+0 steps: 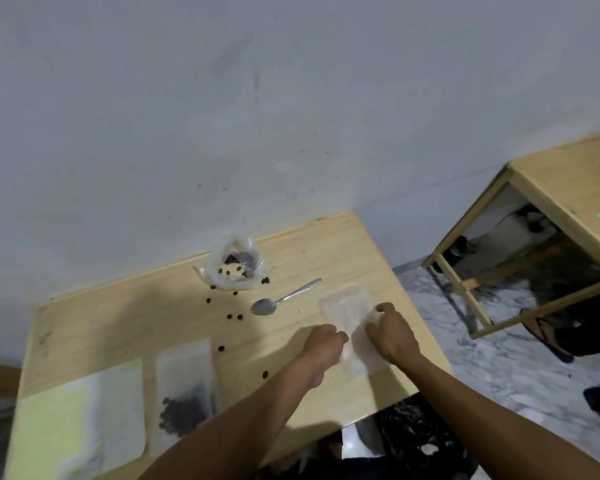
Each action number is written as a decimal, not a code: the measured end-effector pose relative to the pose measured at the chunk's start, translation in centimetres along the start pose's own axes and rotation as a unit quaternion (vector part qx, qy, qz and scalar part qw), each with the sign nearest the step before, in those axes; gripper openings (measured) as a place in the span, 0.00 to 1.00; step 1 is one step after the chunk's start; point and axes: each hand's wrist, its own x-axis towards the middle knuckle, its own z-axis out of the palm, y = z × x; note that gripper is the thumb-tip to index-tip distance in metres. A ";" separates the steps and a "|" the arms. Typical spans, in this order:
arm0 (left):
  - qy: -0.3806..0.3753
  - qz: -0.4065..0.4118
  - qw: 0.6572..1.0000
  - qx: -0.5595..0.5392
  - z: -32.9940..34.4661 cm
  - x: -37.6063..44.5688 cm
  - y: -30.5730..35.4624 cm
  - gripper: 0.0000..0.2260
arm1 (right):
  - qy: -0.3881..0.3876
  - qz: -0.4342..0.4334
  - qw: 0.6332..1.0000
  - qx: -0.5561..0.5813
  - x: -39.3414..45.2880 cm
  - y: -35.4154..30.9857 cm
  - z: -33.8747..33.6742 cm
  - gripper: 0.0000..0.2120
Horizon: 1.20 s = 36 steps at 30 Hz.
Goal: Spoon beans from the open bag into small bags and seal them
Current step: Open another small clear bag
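Note:
An open clear bag of dark beans (236,268) stands at the back of the wooden table (125,327), with several loose beans (234,316) scattered in front of it. A metal spoon (281,301) lies to its right, empty. Further right lies a stack of empty small clear bags (347,310). My left hand (326,344) and my right hand (392,330) both pinch the near end of one of these bags. A small bag holding beans (184,393) lies flat at the front left.
A larger pale pouch (94,420) lies at the table's front left corner. The grey wall rises right behind the table. A second wooden table (565,192) stands to the right, with a sandalled foot (548,337) beneath it.

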 end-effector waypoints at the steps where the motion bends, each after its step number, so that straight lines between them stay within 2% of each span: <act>1: -0.001 -0.002 1.000 -0.006 -0.1 0.2 -0.2 0.07 | 0.010 0.001 1.000 0.004 0.0 -0.1 -0.1 0.17; 4: -0.006 -0.001 1.000 -0.018 -0.7 0.1 -0.1 0.07 | 0.034 0.009 0.998 0.049 0.6 -0.6 -0.8 0.10; 7: -0.009 0.006 0.999 -0.037 -1.6 -0.3 0.5 0.05 | -0.054 -0.020 0.978 0.201 0.3 -2.5 -2.4 0.08; 9: -0.002 0.037 0.997 -0.070 -2.6 -0.7 1.2 0.05 | -0.089 -0.065 0.964 0.243 -0.2 -4.1 -3.3 0.05; 11: 0.005 0.068 0.986 -0.154 -4.1 -1.4 2.3 0.06 | -0.103 -0.116 0.955 0.254 -0.9 -5.9 -3.9 0.03; 13: 0.008 0.077 0.968 -0.238 -6.1 -2.5 3.9 0.10 | -0.126 -0.170 0.944 0.252 -1.6 -8.0 -4.1 0.11; 17: -0.004 0.102 0.940 -0.325 -10.4 -4.9 6.8 0.18 | -0.151 -0.291 0.926 0.189 -2.7 -11.9 -4.3 0.16; 21: -0.007 0.168 0.931 -0.324 -13.4 -7.4 8.6 0.09 | -0.172 -0.377 0.907 0.075 -3.6 -15.4 -5.0 0.21; 23: -0.006 0.191 0.932 -0.309 -14.5 -8.2 8.9 0.05 | -0.188 -0.372 0.904 0.091 -4.2 -17.0 -5.3 0.15; 25: -0.007 0.205 0.932 -0.300 -15.2 -8.7 8.8 0.04 | -0.186 -0.346 0.904 0.166 -4.7 -18.5 -5.5 0.09; 27: -0.004 0.220 0.932 -0.287 -15.4 -9.2 8.7 0.03 | -0.180 -0.319 0.903 0.224 -5.3 -19.8 -5.2 0.11; 29: 0.003 0.237 0.934 -0.268 -15.3 -9.4 8.6 0.04 | -0.174 -0.309 0.905 0.236 -5.6 -20.8 -4.7 0.12; 34: 0.035 0.241 0.935 -0.257 -15.8 -9.5 8.4 0.05 | -0.196 -0.297 0.899 0.254 -5.8 -21.7 -3.7 0.07; 36: 0.059 0.242 0.936 -0.247 -16.0 -9.5 8.2 0.05 | -0.179 -0.296 0.906 0.245 -5.6 -21.7 -3.5 0.06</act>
